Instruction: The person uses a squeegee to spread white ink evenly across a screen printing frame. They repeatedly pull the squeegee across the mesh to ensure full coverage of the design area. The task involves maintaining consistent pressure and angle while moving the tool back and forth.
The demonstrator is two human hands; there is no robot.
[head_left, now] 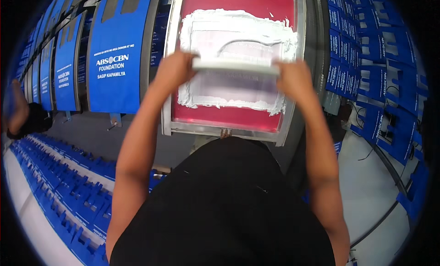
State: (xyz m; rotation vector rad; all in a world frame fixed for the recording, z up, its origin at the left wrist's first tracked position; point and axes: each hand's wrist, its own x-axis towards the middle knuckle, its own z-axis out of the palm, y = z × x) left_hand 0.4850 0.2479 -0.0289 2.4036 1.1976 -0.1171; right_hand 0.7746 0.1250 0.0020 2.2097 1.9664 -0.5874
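Both of my hands grip a pale squeegee (pixel 236 66), one near each end, with the fingers wrapped round it. My left hand (pixel 178 69) and my right hand (pixel 293 77) are slightly blurred. The squeegee lies across a screen-printing frame (pixel 206 127) with a metal border and red mesh. Thick white ink (pixel 238 16) forms a rough rectangle around the paler middle of the mesh. White lettering shows faintly through that middle. The blade's lower edge is hard to make out.
Blue printed panels (pixel 117 85) with cut-out handles lie on boards to the left. Many blue pieces (pixel 68 188) stand in rows at the lower left; others (pixel 366 78) hang at the right. Another person's arm (pixel 18 108) shows at the left edge.
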